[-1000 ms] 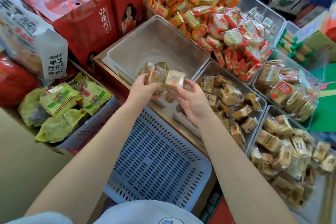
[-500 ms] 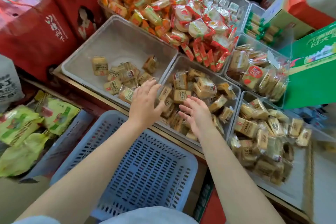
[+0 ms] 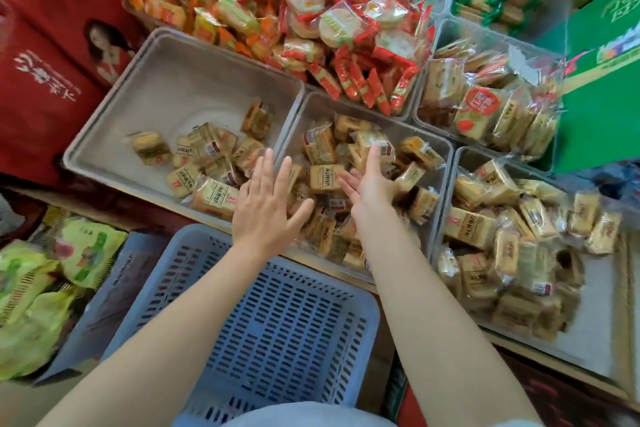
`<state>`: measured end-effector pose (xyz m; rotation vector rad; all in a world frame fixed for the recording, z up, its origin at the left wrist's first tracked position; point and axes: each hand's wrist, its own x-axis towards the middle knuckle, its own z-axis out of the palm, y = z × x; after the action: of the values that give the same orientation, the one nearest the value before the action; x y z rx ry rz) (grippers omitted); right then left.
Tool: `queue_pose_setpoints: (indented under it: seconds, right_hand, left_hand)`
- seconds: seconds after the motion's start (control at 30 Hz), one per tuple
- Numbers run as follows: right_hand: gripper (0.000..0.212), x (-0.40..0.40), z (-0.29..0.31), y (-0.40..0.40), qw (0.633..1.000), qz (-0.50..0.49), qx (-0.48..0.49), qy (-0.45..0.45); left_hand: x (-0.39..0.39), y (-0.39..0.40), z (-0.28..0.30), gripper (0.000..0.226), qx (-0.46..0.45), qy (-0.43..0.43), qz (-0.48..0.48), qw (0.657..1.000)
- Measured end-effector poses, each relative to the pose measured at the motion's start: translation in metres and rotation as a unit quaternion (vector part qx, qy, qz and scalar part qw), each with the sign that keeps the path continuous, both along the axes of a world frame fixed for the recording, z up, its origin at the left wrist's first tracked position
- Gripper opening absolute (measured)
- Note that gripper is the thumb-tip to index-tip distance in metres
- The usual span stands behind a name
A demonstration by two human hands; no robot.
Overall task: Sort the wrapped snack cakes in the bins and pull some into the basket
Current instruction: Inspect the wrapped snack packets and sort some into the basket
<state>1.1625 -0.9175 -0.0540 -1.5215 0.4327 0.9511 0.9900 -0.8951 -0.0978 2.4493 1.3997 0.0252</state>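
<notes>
Head view, glossy square cakes (image 3: 323, 178) (crinkly wrappers), slotted basket (image 3: 277, 329)

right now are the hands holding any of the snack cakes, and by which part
Nothing is held. The left hand is spread flat with straight fingers over the middle bin, and the right hand reaches open into its wrapped snack cakes, fingers touching but not curled round any.

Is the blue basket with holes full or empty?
Empty as far as shown. The blue slotted plastic basket shows only its bare bottom; no wrapped snack cakes lie inside. The arms hide parts of it.
</notes>
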Motion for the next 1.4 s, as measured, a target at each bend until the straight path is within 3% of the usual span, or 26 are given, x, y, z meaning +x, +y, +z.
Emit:
queue_pose_setpoints:
  seconds: [0.1,0.37,0.6,0.7,0.83,0.9,1.07,1.17,1.27,1.4]
  right_hand:
    - [0.082,0.001,-0.001,0.011,1.0,-0.02,-0.009,0.009]
    - [0.071,-0.01,-0.008,0.008,1.0,-0.023,-0.003,-0.014]
    - [0.06,-0.033,0.012,-0.05,0.992,0.105,0.022,-0.059]
    - [0.058,-0.044,0.024,-0.075,0.981,0.171,0.033,-0.083]
    - [0.07,-0.055,0.035,-0.1,0.953,0.28,0.008,-0.118]
    - [0.065,-0.062,0.041,-0.11,0.936,0.331,0.009,-0.12]
    - [0.05,-0.088,0.052,-0.135,0.866,0.47,0.022,-0.167]
    - [0.052,-0.112,0.054,-0.147,0.838,0.515,0.038,-0.176]
    - [0.061,-0.131,0.055,-0.16,0.849,0.501,0.058,-0.159]
    - [0.045,-0.146,0.05,-0.178,0.852,0.505,0.066,-0.125]
  left_hand:
    - [0.0,0.0,-0.002,0.088,0.008,0.0,0.0,1.0]
    - [0.0,0.001,-0.008,0.086,0.019,-0.003,-0.001,1.0]
    - [-0.001,0.0,-0.004,0.089,0.0,-0.022,-0.002,1.0]
    - [-0.004,0.0,0.008,0.099,-0.04,-0.074,0.003,0.996]
    - [-0.024,-0.02,0.032,0.095,-0.037,-0.165,-0.079,0.982]
    - [-0.04,-0.036,0.04,0.096,-0.037,-0.175,-0.125,0.976]
    - [-0.076,-0.07,0.057,0.088,-0.017,-0.232,-0.105,0.967]
    - [-0.087,-0.095,0.074,0.069,-0.12,-0.217,-0.037,0.968]
    - [-0.102,-0.112,0.076,0.046,-0.237,-0.302,0.098,0.918]
    - [-0.125,-0.129,0.07,0.043,-0.37,-0.407,0.203,0.81]
